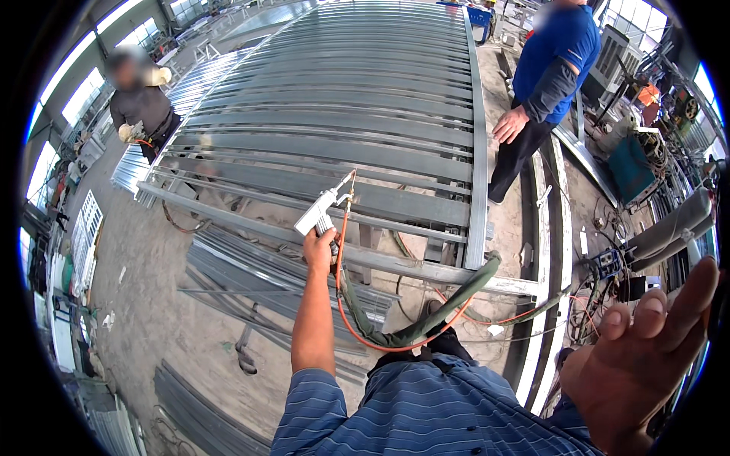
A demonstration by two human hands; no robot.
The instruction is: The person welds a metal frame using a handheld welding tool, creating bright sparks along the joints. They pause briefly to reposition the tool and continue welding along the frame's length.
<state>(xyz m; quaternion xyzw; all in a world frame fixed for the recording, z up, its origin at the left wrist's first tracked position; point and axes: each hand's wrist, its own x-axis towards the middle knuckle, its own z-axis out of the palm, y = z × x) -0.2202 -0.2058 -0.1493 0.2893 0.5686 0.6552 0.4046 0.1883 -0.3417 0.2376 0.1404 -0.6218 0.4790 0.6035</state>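
- Gripping the handle of a white, gun-shaped tool [319, 211], the person's left hand [320, 251] is closed around it, arm stretched forward.
- The tool is near the middle of the view, above the near end of a large slatted metal frame [323, 146], its thin nozzle pointing up and away from the person; whether the tip touches a slat cannot be told.
- An orange hose [340, 304] and a thick, dark green sleeved hose [449, 306] loop down from the tool in front of the person's striped blue shirt [426, 403].
- The right hand [620, 376] is raised close to the camera at lower right, open, palm side showing.
- Grey metal strips [228, 267] lie on the floor, left of the left forearm.
- Two co-workers stand beyond: one in dark clothing [148, 109] at the frame's left, another in blue [549, 61] at its right.
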